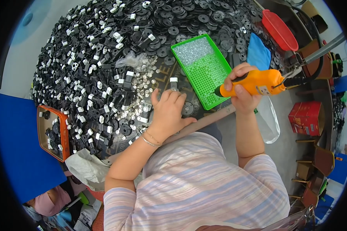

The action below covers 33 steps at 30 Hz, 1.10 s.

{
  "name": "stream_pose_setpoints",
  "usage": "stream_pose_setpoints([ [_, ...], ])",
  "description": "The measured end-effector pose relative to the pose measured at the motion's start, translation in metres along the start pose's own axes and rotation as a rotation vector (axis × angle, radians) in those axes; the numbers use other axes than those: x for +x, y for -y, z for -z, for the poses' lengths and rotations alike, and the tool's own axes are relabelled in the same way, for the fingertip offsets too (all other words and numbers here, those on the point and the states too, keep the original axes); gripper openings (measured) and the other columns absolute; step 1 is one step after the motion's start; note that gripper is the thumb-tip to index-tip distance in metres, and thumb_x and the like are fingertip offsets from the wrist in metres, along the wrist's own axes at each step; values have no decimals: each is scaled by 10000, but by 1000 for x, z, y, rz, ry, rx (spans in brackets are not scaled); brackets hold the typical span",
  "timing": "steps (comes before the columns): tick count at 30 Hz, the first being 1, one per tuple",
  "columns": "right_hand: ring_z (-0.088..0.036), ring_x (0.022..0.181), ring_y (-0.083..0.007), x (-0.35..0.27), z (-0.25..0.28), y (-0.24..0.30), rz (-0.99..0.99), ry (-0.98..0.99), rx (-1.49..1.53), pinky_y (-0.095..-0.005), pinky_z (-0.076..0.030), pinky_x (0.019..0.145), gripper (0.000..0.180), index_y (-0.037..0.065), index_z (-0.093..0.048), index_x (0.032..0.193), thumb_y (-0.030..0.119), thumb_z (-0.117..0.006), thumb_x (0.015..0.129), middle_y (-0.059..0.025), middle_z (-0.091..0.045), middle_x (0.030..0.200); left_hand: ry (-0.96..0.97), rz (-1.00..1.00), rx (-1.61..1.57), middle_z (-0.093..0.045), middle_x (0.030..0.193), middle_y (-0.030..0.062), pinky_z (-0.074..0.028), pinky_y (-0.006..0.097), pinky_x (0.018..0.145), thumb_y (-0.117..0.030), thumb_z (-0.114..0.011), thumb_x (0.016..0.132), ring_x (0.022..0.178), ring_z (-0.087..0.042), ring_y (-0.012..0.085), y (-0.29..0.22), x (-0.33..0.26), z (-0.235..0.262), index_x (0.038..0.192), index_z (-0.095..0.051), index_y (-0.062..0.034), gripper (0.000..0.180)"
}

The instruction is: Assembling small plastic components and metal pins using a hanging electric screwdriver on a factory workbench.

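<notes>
1. Head view, right hand (243, 90): fingers curled round the body of an orange power screwdriver (263, 81), thumb on the near side; grip is firm, tool lifted off the table.
2. Screwdriver lies roughly level, its dark nose (218, 91) toward the left and its bit over the near end of a green tray (203, 75). Can't tell if the bit touches the tray.
3. Right forearm comes up from the lower edge, almost upright in view, elbow bent.
4. Left hand (167, 113): palm down, back of hand up, fingers spread and bent, thumb out toward the right. Fingertips at a black part with a white end (174, 82); can't tell whether they pinch it or only rest there.
5. Left forearm slants up and right across the table edge, bracelets (152, 142) at the wrist.
6. Black disc (188, 109) just right of the left hand; small silvery round pieces (138, 90) to its left.
7. Small silvery pieces (192, 51) fill the tray's far end. Black discs (177, 17) heap beyond it; black-and-white parts (77, 57) heap at left.
</notes>
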State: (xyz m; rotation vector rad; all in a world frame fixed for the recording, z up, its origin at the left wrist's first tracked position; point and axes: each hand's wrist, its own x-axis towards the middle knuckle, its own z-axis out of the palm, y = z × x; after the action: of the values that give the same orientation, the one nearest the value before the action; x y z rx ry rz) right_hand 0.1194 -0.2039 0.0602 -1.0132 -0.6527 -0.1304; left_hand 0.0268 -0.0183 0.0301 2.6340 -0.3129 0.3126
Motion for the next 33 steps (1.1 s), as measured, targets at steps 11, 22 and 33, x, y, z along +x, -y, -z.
stream_pose_setpoints([
  [11,-546,629,-172,2,-7,0,0,25,36,-256,-475,570,255,-40,-472,931,-58,-585,703,-131,-471,887,110,-1,1,-587,999,15,-184,517,972,-353,-748,611,1005,-479,208,4,-6,-4,1006,-631,-97,486],
  [22,-540,618,-169,0,-19,3,-22,102,35,-258,-463,566,254,-23,-468,933,27,-608,727,-127,-473,867,104,-13,30,-586,996,14,-193,525,977,-350,-735,615,1005,-481,190,2,-5,-4,982,-629,-77,469],
  [33,-556,626,-161,-1,-28,7,0,120,78,-238,-463,559,249,-41,-484,921,18,-623,723,-131,-487,859,77,-10,24,-583,979,14,-199,525,981,-339,-735,613,1007,-476,185,3,-6,-6,971,-628,-70,460],
])
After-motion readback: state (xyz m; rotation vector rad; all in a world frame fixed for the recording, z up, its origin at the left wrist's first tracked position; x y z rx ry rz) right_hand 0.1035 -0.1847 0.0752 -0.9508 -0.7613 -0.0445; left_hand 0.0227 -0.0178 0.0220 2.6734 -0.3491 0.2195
